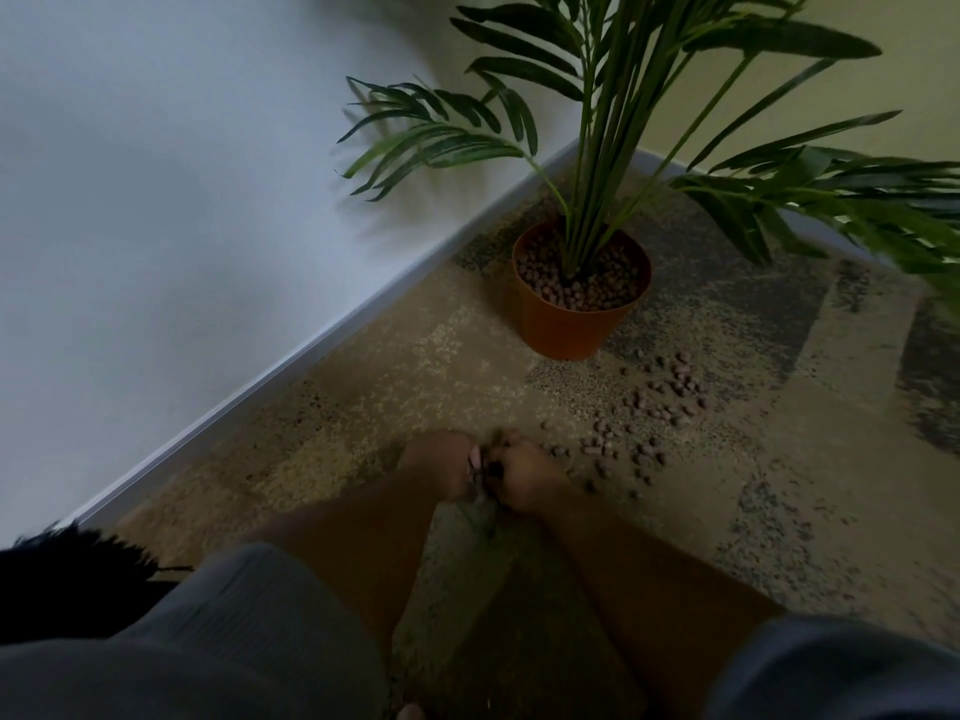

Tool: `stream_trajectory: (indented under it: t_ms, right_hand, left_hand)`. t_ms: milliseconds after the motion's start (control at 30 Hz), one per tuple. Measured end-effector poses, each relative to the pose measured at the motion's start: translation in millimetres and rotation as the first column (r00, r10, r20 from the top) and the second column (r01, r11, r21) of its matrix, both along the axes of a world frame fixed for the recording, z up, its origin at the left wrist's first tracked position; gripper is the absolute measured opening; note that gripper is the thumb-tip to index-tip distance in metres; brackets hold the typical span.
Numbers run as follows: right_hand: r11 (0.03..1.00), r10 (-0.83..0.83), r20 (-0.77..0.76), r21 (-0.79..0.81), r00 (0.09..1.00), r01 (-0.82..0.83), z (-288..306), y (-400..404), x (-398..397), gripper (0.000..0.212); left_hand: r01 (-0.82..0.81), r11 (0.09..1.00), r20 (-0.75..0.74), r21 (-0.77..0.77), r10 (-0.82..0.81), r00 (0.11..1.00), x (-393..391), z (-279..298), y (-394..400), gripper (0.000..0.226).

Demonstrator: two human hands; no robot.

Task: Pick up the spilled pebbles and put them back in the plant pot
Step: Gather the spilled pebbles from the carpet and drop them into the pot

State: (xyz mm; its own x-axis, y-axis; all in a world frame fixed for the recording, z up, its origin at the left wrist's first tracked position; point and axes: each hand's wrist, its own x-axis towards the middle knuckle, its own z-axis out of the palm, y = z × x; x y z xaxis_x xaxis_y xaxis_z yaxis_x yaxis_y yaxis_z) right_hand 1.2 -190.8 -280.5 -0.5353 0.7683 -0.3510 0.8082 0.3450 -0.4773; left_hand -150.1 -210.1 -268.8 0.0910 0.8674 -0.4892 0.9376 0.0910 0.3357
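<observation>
An orange plant pot (571,324) stands on the carpet near the wall corner, topped with brown pebbles around a green palm. Several spilled pebbles (654,407) lie scattered on the carpet from the pot's right side down toward my hands. My left hand (441,465) and my right hand (524,478) are pressed together low over the carpet at the near end of the spill. The fingers of both are curled inward around a few small dark pebbles (492,466) between them. Motion blur hides the exact grip.
A white wall and skirting board (291,361) run diagonally on the left. Palm fronds (831,200) hang out over the floor to the right of the pot. My knees in grey shorts fill the bottom edge. A dark fringed thing (67,574) lies at the lower left.
</observation>
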Motion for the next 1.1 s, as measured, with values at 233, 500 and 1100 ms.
stream_trajectory:
  t_ms: [233,500,1100]
  right_hand:
    - [0.956,-0.288,-0.206,-0.122,0.935,0.268,0,7,3,0.016]
    - [0.25,-0.939,-0.124,-0.887,0.32,0.389,15,16,6,0.012]
    - [0.187,-0.94,-0.164,-0.981,0.3,0.049,21,12,13,0.008]
  left_hand:
    - [0.011,1.0,0.077,0.017,-0.012,0.997,3,-5,3,0.025]
    - [-0.078,0.997,0.071,-0.025,0.079,0.994,5,-12,10,0.02]
    - [-0.503,0.48,0.412,-0.719,0.877,0.247,17,7,30,0.031]
